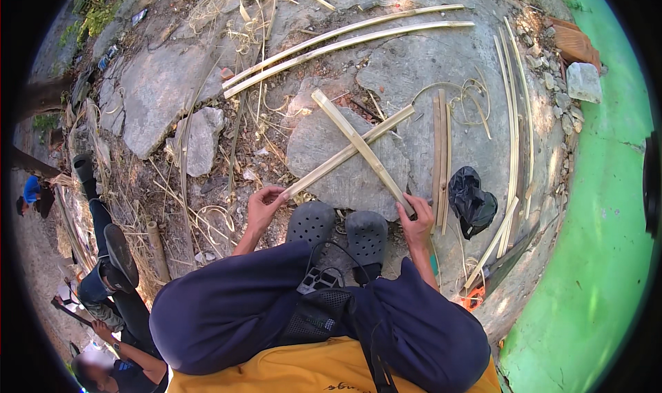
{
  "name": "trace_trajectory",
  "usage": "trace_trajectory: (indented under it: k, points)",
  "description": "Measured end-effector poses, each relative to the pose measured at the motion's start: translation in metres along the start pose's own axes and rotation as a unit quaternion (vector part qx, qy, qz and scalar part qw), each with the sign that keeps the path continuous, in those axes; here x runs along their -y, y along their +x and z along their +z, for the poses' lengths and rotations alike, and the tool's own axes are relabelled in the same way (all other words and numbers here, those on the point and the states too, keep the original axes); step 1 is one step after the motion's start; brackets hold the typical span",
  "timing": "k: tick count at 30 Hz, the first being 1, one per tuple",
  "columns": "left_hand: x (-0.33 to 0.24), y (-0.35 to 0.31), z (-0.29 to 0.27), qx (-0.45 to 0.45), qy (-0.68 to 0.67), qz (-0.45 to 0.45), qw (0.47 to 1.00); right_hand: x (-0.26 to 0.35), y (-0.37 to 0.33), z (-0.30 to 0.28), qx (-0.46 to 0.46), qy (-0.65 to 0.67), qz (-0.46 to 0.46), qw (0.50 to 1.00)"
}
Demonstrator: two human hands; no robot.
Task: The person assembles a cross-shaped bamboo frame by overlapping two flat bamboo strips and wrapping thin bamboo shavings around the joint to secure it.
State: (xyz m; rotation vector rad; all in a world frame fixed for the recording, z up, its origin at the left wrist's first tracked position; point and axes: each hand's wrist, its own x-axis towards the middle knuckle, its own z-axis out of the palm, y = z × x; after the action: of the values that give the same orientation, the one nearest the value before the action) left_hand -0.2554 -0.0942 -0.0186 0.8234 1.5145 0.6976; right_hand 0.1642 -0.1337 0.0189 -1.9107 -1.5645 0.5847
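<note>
Near the centre, slightly toward 1 o'clock, 2 pale bamboo-like strips [358, 145] form an X over a flat grey stone [310, 148]. The left strip [324, 169] slants from 8 up to between 1 and 2 o'clock; the right strip [380, 172] slants from 4 up to 12 o'clock and appears to lie on top. At 8 o'clock the person's left hand [263, 210] pinches the left strip's near end; at 4 o'clock the right hand [418, 222] grips the right strip's near end between thumb and fingers. Whether the far ends touch the stone, I cannot tell. The step in hand looks like setting 1 strip across the other; the next move likely calls for a steady crossing point, neither end slipping. Grey clogs [310, 224] stand at 6 o'clock, 2 longer strips [352, 42] lie at 12, a black plastic bag [472, 203] at 3.
</note>
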Motion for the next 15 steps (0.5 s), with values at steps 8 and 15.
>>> trace_trajectory:
  k: [8,15]
  points:
    - [-0.0028,0.0002,0.002,0.0,-0.003,0.004,1.0,-0.0028,-0.0004,-0.0003,0.001,-0.002,0.001,1.0]
    - [-0.0017,0.0002,0.0005,0.007,-0.011,0.01,1.0,-0.0024,-0.0005,0.0004,-0.003,0.001,-0.004,1.0]
